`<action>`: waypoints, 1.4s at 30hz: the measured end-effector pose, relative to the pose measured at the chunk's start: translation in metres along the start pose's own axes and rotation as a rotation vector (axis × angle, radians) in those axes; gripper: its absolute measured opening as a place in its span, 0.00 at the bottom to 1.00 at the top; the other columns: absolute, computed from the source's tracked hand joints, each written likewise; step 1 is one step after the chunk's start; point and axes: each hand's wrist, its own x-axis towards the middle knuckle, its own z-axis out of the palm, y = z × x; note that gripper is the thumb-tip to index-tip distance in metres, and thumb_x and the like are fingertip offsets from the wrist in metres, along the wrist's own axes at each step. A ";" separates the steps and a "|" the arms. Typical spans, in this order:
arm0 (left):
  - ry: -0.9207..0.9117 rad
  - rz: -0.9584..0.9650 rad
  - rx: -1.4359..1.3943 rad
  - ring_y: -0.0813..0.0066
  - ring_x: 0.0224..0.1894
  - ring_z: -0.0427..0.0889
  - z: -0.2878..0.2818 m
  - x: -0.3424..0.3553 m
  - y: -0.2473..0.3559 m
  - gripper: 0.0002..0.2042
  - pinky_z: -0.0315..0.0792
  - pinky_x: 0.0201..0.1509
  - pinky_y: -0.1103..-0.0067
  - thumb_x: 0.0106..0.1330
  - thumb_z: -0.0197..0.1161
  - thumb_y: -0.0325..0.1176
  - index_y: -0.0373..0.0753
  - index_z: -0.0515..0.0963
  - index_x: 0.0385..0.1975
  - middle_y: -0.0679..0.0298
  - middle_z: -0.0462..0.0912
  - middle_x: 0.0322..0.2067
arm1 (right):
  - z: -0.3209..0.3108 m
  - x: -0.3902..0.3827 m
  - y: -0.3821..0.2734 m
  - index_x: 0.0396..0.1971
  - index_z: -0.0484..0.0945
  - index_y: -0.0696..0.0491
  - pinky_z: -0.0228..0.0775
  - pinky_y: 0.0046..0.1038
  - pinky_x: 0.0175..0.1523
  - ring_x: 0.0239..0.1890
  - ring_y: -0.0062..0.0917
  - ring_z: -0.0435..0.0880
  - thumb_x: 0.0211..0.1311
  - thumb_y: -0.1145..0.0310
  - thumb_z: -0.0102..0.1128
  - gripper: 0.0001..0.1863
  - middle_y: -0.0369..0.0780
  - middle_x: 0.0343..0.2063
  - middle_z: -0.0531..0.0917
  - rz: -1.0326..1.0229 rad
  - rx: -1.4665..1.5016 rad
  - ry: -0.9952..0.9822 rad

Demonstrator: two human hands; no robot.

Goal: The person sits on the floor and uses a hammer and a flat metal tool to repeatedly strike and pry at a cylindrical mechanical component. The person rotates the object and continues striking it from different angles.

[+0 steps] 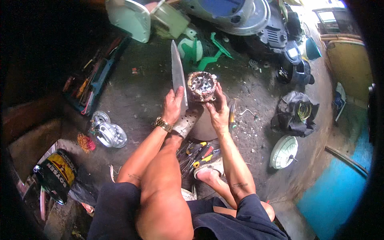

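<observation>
My left hand [173,107], a metal watch on its wrist, is closed around a long flat pale blade [179,66]. The blade stands nearly upright, its narrow tip pointing away from me; whether it has a handle is hidden by the fingers. In my right hand [218,111] is a round motor stator [202,86] with a slotted metal core and a ragged ring of windings. Fingers and thumb grip its right side and lower edge. Blade and stator are close together, with a small gap between them. Below them lies a grey rounded plate [206,124].
Pliers and other hand tools [200,154] lie between my feet. At left are a long tool tray [94,86], silver metal parts [108,132] and a dark bucket [56,176]. Green plastic pieces [212,54], a black bag [296,114] and a pale round cover [283,152] lie around the floor.
</observation>
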 end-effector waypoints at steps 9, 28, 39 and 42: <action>-0.174 0.052 0.395 0.44 0.40 0.84 0.024 0.027 0.017 0.26 0.74 0.41 0.60 0.76 0.48 0.54 0.31 0.78 0.41 0.43 0.83 0.32 | -0.007 -0.007 0.023 0.68 0.65 0.57 0.52 0.35 0.75 0.74 0.34 0.58 0.55 0.81 0.66 0.37 0.44 0.72 0.61 0.063 0.060 0.143; 0.169 -0.222 0.417 0.48 0.40 0.81 -0.036 0.019 -0.031 0.25 0.70 0.47 0.63 0.76 0.47 0.51 0.30 0.78 0.44 0.44 0.82 0.35 | 0.068 0.027 -0.054 0.56 0.79 0.46 0.70 0.45 0.62 0.59 0.43 0.71 0.52 0.70 0.67 0.27 0.36 0.62 0.75 0.003 -0.894 -0.315; 0.294 -0.308 0.136 0.57 0.58 0.76 -0.036 0.003 -0.052 0.35 0.68 0.62 0.70 0.75 0.51 0.54 0.20 0.67 0.60 0.41 0.77 0.54 | 0.039 0.091 -0.009 0.63 0.75 0.45 0.69 0.34 0.63 0.61 0.34 0.78 0.61 0.49 0.67 0.32 0.47 0.56 0.81 0.288 -0.586 -0.370; 0.268 -0.257 0.028 0.43 0.59 0.76 -0.023 0.011 -0.025 0.35 0.67 0.63 0.65 0.75 0.49 0.54 0.17 0.70 0.55 0.31 0.76 0.53 | 0.036 0.080 -0.001 0.60 0.77 0.46 0.70 0.36 0.61 0.58 0.37 0.79 0.60 0.48 0.67 0.30 0.46 0.53 0.81 0.322 -0.517 -0.250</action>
